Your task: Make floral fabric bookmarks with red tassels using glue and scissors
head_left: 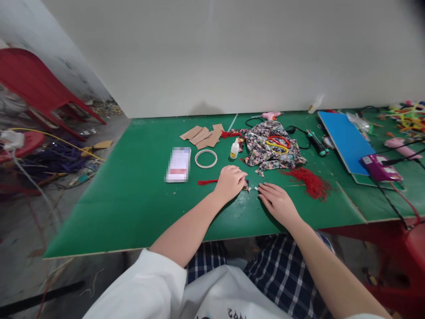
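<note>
My left hand (230, 181) is closed on a small dark floral fabric piece (245, 186), which lies low over the green table. A red tassel (207, 182) sticks out to the left from beneath that hand. My right hand (277, 201) has its fingers together, and a tiny white piece (256, 188) shows at the fingertips. The hands are a short gap apart. Beyond them stand a small white glue bottle (234, 149) and a crumpled floral cloth (265, 141) with red and yellow rings (279, 145) on it. Loose red threads (312, 182) lie right of my right hand.
A phone (178, 165), a pale ring (206, 158) and brown cardboard strips (203, 135) lie left of centre on the green table (133, 199). Toward the right are a pink glue gun (271, 116), a blue board (345, 141) and a purple box (381, 167) with cables.
</note>
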Action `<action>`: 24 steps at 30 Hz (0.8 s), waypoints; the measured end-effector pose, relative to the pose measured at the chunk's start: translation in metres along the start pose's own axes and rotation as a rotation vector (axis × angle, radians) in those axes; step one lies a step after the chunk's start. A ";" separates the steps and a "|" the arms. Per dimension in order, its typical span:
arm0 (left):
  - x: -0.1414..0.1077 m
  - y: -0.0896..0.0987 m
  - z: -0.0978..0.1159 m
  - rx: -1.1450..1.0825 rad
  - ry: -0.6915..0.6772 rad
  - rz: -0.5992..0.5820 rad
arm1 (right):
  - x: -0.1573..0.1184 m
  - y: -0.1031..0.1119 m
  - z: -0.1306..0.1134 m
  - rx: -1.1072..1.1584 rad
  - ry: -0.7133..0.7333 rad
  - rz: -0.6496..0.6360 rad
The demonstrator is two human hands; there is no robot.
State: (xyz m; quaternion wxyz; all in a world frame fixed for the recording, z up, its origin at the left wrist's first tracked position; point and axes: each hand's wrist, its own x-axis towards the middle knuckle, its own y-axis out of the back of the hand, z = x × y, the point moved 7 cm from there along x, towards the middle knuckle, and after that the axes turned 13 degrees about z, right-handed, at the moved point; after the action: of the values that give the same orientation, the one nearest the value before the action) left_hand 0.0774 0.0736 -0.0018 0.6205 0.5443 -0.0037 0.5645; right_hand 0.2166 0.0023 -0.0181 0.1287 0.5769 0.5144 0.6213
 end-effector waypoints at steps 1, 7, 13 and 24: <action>0.000 0.000 0.000 0.004 0.001 0.001 | 0.000 0.000 0.000 -0.011 -0.012 0.016; -0.001 -0.002 -0.002 0.020 0.005 -0.004 | 0.002 -0.007 -0.025 0.018 0.040 -0.009; -0.001 -0.001 -0.004 0.022 0.014 -0.007 | -0.001 -0.012 -0.031 0.015 0.072 -0.052; 0.002 -0.003 -0.013 0.029 0.028 -0.010 | -0.001 0.006 -0.007 0.049 -0.105 0.076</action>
State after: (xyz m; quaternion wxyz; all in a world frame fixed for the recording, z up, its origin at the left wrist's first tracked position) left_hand 0.0720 0.0845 -0.0076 0.6155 0.5453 0.0156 0.5688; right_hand 0.2132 -0.0044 -0.0121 0.1176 0.6307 0.4999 0.5818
